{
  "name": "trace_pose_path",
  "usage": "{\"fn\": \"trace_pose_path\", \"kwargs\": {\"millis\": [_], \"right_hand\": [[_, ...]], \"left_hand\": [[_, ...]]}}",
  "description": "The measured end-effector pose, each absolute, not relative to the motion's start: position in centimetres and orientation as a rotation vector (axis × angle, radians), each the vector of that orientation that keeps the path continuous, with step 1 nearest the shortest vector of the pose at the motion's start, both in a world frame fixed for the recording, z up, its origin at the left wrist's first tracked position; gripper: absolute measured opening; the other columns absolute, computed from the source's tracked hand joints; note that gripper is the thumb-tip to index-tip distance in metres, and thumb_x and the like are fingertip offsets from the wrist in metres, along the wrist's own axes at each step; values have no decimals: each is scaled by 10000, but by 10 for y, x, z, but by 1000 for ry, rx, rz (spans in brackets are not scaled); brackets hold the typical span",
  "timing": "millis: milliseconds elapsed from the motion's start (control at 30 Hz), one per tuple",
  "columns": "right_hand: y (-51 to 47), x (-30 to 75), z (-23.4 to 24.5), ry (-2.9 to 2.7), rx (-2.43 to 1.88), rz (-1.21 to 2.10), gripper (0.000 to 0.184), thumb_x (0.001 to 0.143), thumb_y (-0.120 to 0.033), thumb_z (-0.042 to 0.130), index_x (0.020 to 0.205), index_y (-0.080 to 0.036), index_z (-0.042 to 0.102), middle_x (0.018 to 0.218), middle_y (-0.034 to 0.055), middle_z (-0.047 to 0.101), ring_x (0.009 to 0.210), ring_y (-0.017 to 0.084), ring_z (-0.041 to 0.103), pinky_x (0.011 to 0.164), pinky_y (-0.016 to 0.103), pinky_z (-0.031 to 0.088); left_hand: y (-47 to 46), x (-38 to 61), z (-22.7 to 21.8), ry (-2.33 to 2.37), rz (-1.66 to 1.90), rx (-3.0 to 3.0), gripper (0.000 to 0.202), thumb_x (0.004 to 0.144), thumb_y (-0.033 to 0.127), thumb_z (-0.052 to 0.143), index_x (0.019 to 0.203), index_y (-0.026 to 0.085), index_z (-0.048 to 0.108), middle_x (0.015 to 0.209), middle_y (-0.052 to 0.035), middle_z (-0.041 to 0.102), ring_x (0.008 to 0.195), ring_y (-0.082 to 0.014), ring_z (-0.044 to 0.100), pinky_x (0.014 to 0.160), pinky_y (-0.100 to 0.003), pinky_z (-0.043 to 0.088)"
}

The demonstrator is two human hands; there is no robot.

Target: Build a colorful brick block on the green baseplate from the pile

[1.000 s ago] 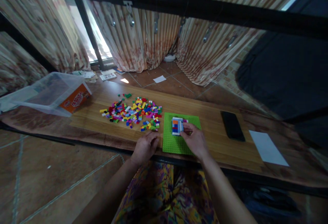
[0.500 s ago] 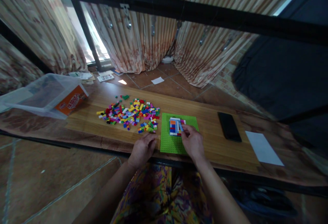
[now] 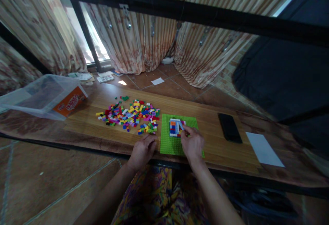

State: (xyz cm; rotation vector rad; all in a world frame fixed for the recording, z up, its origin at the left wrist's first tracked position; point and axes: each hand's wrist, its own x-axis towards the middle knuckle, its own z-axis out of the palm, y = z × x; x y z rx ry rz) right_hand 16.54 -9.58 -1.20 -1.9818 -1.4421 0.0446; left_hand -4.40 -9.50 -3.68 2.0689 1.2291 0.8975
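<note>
My right hand [image 3: 192,142] is over a green baseplate [image 3: 168,146], its fingertips pinching a long light blue brick [image 3: 181,125]. The brick is tilted over a small flat build [image 3: 173,134] with a white border and orange, red and blue bricks inside. My fingers hide the build's right side. At the table's near edge, left of the baseplate, rests my left hand [image 3: 142,151]. Its fingers are curled and closed; whether anything is between them is hidden. Just beyond it lies a heap of loose, many-coloured bricks [image 3: 133,113].
A clear plastic box [image 3: 43,96] with an orange label stands at the table's left end. To the right lie a black phone [image 3: 229,127] and a white sheet of paper [image 3: 264,149]. The wooden table [image 3: 205,113] has its near edge close to my lap.
My right hand has shifted slightly and the light blue brick leans differently against the build. My left hand stays where it was. The whole view has moved a little.
</note>
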Motion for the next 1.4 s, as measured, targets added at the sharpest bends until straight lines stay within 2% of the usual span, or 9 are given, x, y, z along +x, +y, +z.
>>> {"fn": "trace_pose_path", "kwargs": {"millis": [867, 1200, 1400], "right_hand": [[-103, 154, -17, -1574, -2097, -118, 253, 840, -200, 512, 974, -196, 727, 859, 76, 709, 807, 215, 586, 787, 320, 402], [-96, 166, -19, -1569, -1852, 154, 288, 839, -215, 465, 928, -160, 734, 973, 102, 719, 898, 227, 609, 857, 356, 454], [-89, 177, -19, -1427, -1818, 316, 320, 851, -264, 448, 984, -169, 723, 986, 100, 727, 882, 217, 645, 838, 360, 477]], "left_hand": [[-95, -44, -38, 1247, 884, 2098, 182, 899, 194, 471, 997, 216, 623, 985, -53, 658, 941, -170, 639, 843, -302, 514], [-96, -43, -38, 1249, 879, 2090, 185, 910, 201, 462, 1009, 218, 617, 1008, -54, 651, 967, -167, 633, 865, -299, 506], [-96, -43, -37, 1263, 860, 2083, 185, 901, 198, 475, 1004, 221, 626, 1014, -54, 658, 970, -174, 634, 860, -308, 512]]}}
